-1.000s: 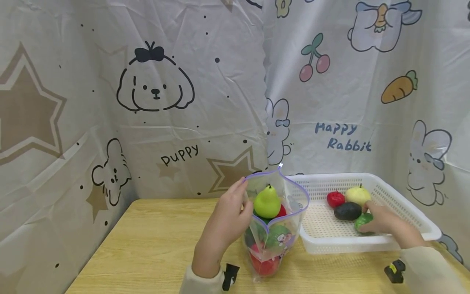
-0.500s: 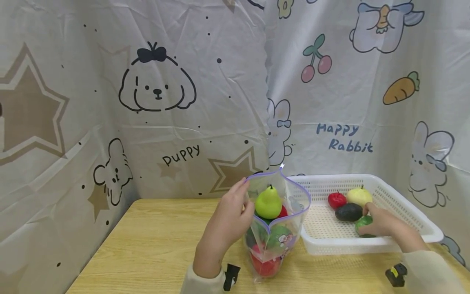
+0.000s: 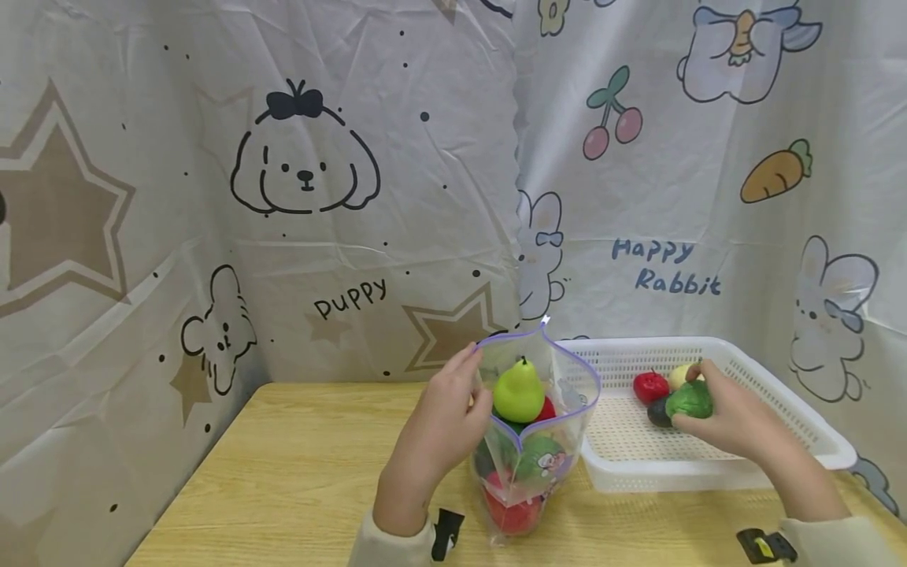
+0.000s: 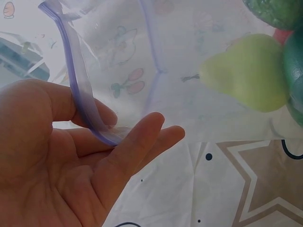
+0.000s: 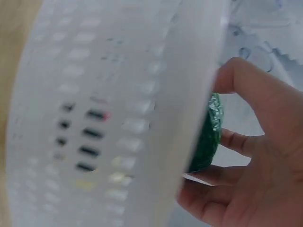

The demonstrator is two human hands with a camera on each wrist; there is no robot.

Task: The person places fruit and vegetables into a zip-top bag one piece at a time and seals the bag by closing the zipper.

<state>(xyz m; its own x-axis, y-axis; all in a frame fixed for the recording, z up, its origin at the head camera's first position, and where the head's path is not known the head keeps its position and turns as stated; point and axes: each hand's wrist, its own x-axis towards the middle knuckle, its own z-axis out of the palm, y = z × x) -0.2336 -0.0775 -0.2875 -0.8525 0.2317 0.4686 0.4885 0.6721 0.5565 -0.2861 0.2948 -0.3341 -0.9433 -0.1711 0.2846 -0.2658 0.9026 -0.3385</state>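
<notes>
My left hand (image 3: 446, 417) pinches the purple rim of a clear zip bag (image 3: 594, 386), which stands with its mouth spread wide. The left wrist view shows thumb and fingers on either side of the zip strip (image 4: 87, 111). A green pear (image 3: 520, 391) sits on top inside the bag, over red and dark green produce. My right hand (image 3: 740, 413) grips a crinkled green cabbage (image 3: 689, 400) between thumb and fingers, over the white basket (image 3: 680, 475). In the right wrist view, the basket wall covers part of the cabbage (image 5: 208, 142).
Inside the basket lie a red fruit (image 3: 650, 387), a pale yellow fruit (image 3: 680, 376) and a dark oval avocado (image 3: 657, 413), partly behind the cabbage. The bag stands close to the basket's left side on the wooden table (image 3: 298, 465). A printed cloth (image 3: 425, 197) hangs behind.
My right hand has raised the cabbage from the basket floor and brought it slightly left, in front of the avocado. The left hand keeps its hold on the bag.
</notes>
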